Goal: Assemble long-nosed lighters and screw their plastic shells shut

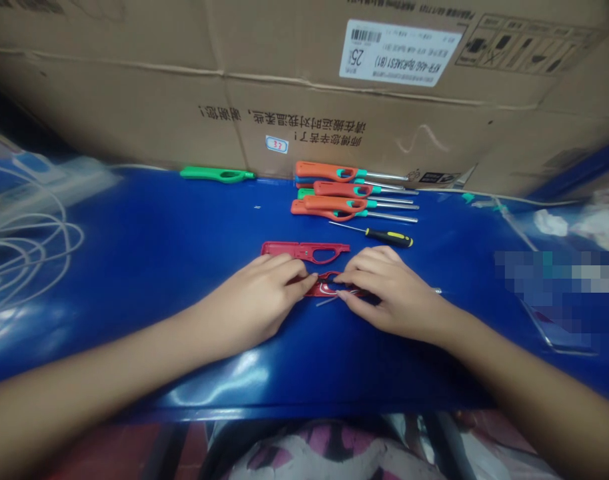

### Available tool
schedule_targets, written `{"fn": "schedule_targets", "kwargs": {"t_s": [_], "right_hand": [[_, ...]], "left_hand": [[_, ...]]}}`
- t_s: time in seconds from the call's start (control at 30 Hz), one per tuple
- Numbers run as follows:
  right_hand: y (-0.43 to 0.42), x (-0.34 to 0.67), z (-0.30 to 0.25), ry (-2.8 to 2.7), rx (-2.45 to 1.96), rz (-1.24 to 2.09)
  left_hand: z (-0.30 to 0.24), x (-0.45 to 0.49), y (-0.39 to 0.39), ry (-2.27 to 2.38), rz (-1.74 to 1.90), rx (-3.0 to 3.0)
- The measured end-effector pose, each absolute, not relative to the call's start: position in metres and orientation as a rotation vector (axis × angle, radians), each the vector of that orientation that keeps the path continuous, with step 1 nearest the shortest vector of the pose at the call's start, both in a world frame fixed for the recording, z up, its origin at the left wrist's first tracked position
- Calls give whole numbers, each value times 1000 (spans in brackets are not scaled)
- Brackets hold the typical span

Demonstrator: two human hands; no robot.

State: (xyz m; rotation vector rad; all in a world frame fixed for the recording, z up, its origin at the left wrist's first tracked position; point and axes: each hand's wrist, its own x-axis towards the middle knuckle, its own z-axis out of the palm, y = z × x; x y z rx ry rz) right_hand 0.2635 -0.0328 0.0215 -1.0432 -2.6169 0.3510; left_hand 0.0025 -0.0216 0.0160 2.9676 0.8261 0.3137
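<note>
An opened red lighter casing [313,289] lies on the blue table in front of me, with dark parts and a white wire inside. My left hand [269,293] is closed on its left end, thumb and forefinger pressed together there. My right hand [392,290] bends over its right part, fingers closed around the casing near the wire; its palm hides much of that end. A thin clear tube or strip [327,301] sticks out beneath my right thumb. Just behind both hands rests a separate red casing half [307,251], its hollow side up.
Several assembled lighters [334,204] with metal tubes lie stacked farther back. A black-and-yellow screwdriver [390,238] sits before them. A green casing [217,174] lies by the large cardboard box [159,113]. White cable loops [29,233] are at left, a phone-like flat object [559,333] at right.
</note>
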Motion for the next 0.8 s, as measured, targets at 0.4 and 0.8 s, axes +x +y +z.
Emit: {"fn": "schedule_targets", "kwargs": {"t_s": [0.4, 0.8], "right_hand": [[-38, 262, 22, -2470, -1178, 441], [-42, 261, 26, -2469, -1205, 579]], "left_hand": [[11, 6, -25, 848, 434, 2763], [7, 7, -23, 834, 451, 2750]]}}
